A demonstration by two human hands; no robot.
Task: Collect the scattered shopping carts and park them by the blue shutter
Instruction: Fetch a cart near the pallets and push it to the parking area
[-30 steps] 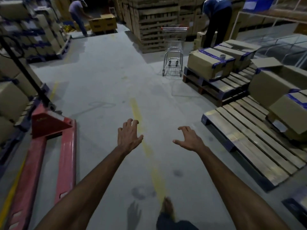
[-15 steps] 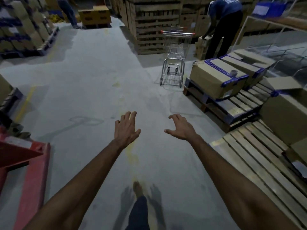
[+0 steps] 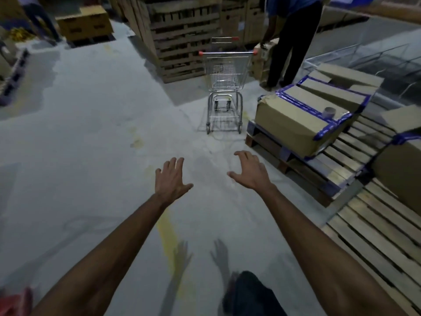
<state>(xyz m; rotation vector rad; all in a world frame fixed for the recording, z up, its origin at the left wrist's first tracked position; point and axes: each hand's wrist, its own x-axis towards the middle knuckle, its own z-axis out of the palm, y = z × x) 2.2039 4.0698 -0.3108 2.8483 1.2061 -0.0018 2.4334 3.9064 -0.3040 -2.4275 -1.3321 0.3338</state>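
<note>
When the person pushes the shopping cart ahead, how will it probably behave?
The shopping cart looks empty and is thin wire, so probably light. It stands on small wheels on the smooth floor, so it likely rolls easily.

I counted one shopping cart (image 3: 224, 87), two hands, a left hand (image 3: 170, 179) and a right hand (image 3: 250, 173), two other people, a far-left person (image 3: 38, 17) and a worker (image 3: 293, 37), and one tape roll (image 3: 329, 111).
</note>
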